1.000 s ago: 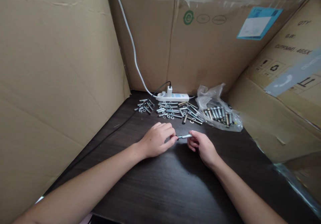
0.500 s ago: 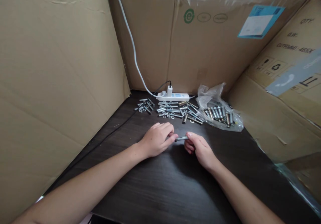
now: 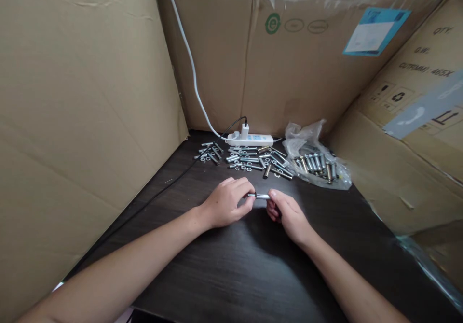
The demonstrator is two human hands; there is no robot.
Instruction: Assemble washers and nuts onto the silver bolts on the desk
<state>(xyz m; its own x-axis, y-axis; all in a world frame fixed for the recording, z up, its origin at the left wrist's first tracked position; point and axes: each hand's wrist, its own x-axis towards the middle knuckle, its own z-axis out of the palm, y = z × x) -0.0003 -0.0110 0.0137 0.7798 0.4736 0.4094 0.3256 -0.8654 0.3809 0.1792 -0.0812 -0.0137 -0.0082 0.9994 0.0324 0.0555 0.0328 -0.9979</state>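
Note:
A slim metal expansion bolt [image 3: 262, 196] with a slotted sleeve is held level between my hands, above the dark table. My right hand [image 3: 287, 214] pinches its right end between thumb and curled fingers. At the threaded left end, my left hand [image 3: 228, 201] curls its fingers around the tip, with the thumb a little below it. Whether a nut or washer sits within the left fingers is hidden. Behind my hands lie loose bolts and sleeves [image 3: 249, 160], with washers and nuts among them. A smaller group of bolts [image 3: 211, 152] lies to their left.
A clear plastic bag [image 3: 318, 166] with several assembled bolts lies at the back right. A white power strip [image 3: 253, 140] with a plugged-in charger stands behind the hardware. A black cable [image 3: 155, 192] runs along the left side. Cardboard walls [image 3: 289, 81] enclose the dark table [image 3: 231, 274].
My left thumb has dropped away from the bolt's end, so more of the threaded tip shows. The bolt has risen slightly and turned; my right hand keeps its pinch.

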